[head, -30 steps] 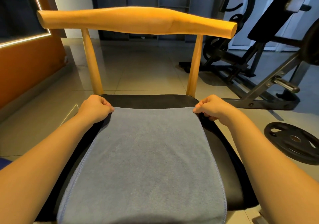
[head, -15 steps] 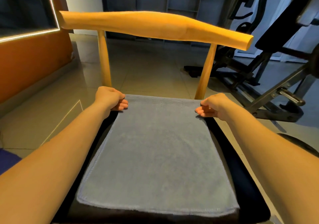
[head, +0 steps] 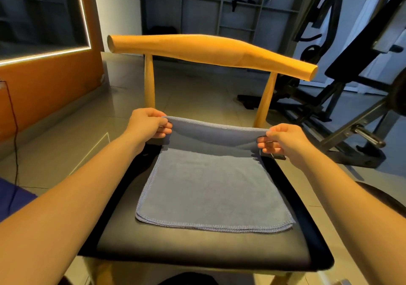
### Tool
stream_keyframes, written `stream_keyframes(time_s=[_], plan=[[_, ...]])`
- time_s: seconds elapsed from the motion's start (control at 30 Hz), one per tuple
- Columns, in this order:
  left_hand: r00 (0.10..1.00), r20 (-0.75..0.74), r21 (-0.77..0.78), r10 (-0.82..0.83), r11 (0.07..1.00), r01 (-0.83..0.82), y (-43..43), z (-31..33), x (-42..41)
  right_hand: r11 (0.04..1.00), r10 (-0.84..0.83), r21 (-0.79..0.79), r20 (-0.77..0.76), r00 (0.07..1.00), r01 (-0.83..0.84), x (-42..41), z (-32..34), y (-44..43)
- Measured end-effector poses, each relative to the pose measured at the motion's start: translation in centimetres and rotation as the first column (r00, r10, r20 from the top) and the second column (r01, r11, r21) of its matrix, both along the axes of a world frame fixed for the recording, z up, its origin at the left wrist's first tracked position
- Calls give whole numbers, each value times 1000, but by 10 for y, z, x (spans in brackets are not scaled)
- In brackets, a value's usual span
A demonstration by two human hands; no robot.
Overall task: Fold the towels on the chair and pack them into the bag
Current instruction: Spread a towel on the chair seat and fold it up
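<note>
A grey-blue towel point(head: 211, 188) lies on the black seat of a wooden chair point(head: 197, 247). Its near edge shows two stitched layers lying flat. My left hand point(head: 148, 124) pinches the towel's far left corner, and my right hand point(head: 283, 141) pinches the far right corner. Both corners are lifted off the seat, so the far edge hangs stretched between my hands and curls over toward me. No bag is in view.
The chair's curved wooden backrest point(head: 208, 52) stands just beyond my hands. A weight bench and gym machine point(head: 351, 87) fill the right side. An orange wall with a lit mirror point(head: 44, 43) is at left. A thin cable point(head: 14, 131) hangs there. Tiled floor surrounds the chair.
My hands raised the towel's far edge off the seat and drew it toward me. The view pulled back, showing more of the seat's front.
</note>
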State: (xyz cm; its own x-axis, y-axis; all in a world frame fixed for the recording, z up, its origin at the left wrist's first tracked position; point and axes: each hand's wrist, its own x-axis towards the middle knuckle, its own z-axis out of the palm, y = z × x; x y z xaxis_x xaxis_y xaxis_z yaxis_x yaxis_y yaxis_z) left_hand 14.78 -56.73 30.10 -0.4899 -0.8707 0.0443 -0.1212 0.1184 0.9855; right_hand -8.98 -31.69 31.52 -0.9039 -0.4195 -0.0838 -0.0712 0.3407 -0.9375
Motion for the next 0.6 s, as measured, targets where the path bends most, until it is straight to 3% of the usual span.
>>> stream_keyframes(time_s=[0.27, 0.6], plan=[[985, 113, -92, -129, 986, 140, 39, 11, 68, 992, 111, -60, 2, 994, -110, 54, 9, 62], [919, 272, -101, -284, 942, 321, 74, 9, 124, 980, 196, -47, 52, 979, -194, 103, -6, 121]])
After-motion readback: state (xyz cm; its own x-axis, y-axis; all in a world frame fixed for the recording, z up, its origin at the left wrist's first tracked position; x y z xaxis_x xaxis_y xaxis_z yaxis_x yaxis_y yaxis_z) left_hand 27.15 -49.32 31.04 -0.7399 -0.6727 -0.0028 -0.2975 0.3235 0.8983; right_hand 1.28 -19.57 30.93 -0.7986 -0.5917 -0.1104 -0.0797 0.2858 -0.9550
